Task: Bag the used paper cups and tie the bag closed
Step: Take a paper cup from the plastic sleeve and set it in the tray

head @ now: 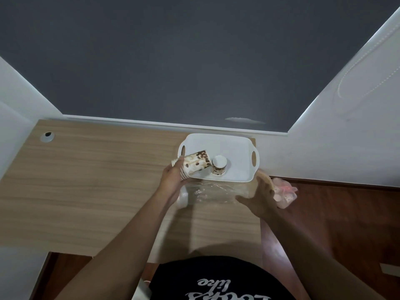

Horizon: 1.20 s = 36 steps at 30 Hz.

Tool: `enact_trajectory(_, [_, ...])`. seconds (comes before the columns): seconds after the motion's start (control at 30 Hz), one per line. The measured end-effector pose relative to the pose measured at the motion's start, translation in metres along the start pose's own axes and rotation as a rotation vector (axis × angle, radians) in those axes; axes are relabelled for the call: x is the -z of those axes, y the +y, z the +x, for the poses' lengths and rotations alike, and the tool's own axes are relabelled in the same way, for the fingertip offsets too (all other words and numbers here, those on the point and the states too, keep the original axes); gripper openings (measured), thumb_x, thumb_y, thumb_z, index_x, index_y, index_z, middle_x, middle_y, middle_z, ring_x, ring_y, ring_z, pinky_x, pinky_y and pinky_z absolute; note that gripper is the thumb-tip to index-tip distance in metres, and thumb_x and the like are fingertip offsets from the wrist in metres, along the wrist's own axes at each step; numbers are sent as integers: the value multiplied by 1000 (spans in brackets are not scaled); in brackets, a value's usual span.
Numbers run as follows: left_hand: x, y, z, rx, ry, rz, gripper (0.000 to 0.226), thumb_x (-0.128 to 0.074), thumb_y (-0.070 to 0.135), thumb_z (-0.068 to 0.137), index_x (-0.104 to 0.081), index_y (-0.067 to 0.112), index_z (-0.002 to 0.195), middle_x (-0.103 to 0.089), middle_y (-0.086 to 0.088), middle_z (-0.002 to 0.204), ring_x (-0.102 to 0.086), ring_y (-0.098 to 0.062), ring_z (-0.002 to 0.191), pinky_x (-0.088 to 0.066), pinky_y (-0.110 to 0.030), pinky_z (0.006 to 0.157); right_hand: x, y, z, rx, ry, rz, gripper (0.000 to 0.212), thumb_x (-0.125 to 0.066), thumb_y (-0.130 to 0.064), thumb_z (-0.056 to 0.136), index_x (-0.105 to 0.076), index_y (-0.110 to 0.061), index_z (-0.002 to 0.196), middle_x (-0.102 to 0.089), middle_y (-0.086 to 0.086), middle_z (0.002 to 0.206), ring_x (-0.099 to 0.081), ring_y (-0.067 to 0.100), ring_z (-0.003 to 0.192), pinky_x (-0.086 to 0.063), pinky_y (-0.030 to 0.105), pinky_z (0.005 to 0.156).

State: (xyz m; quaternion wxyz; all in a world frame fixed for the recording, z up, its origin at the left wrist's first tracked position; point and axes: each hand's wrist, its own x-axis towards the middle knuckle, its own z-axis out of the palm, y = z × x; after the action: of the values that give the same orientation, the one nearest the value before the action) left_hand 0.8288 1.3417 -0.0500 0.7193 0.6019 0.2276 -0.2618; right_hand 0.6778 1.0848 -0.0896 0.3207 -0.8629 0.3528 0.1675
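Observation:
My left hand [172, 180] grips a nested stack of paper cups [195, 163] printed with coffee beans, held on its side over the left end of a white tray [236, 148]. One more cup [219, 165] stands upside down on the tray just right of the stack. A clear plastic bag [212, 191] lies on the wooden table in front of the tray, between my hands. My right hand [263, 198] is at the bag's right edge, fingers spread; whether it touches the bag is hard to tell.
A pinkish filled bag [285, 195] lies right of my right hand, past the table's right edge. The wooden table [97, 180] has a cable hole [47, 136] at its far left. Walls close in behind and to the right.

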Motion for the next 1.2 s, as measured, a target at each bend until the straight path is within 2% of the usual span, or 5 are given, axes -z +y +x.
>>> enact_trajectory(0.47, [-28,3,0,10,-150,373,62,-37,61,116,-78,15,109,-82,-5,109,-75,-23,103,-58,-41,95,14,-105,-10,282,-38,687,17,-75,-42,99,-70,-38,114,-81,-12,111,-80,13,94,-68,41,81])
enact_trajectory(0.63, [15,-39,29,-170,351,684,76,-73,74,84,-75,0,101,-76,-26,108,-73,-42,113,-58,-49,101,17,-101,10,265,109,605,49,-87,-45,88,-60,-40,129,-76,-27,116,-76,9,109,-64,43,97])
enact_trajectory(0.8, [38,-71,27,215,212,853,134,-80,93,54,-55,-1,147,-58,-20,146,-57,-36,140,-52,-47,116,10,-101,27,224,118,324,76,-86,-38,89,-49,-9,149,-62,10,144,-56,26,138,-27,7,101])
enact_trajectory(1.0, [46,-78,28,91,45,788,33,-79,38,99,-85,6,98,-83,-17,112,-77,-37,113,-56,-38,88,2,-99,31,239,105,171,73,-81,-42,92,-48,-20,153,-54,8,157,-63,29,130,-50,46,112])
enact_trajectory(1.2, [39,-59,15,-21,41,729,27,-59,24,109,-61,19,83,-68,0,89,-66,-24,90,-46,-30,71,5,-71,24,272,-20,12,68,-82,-49,90,-54,-20,145,-57,9,149,-68,25,116,-50,33,96])
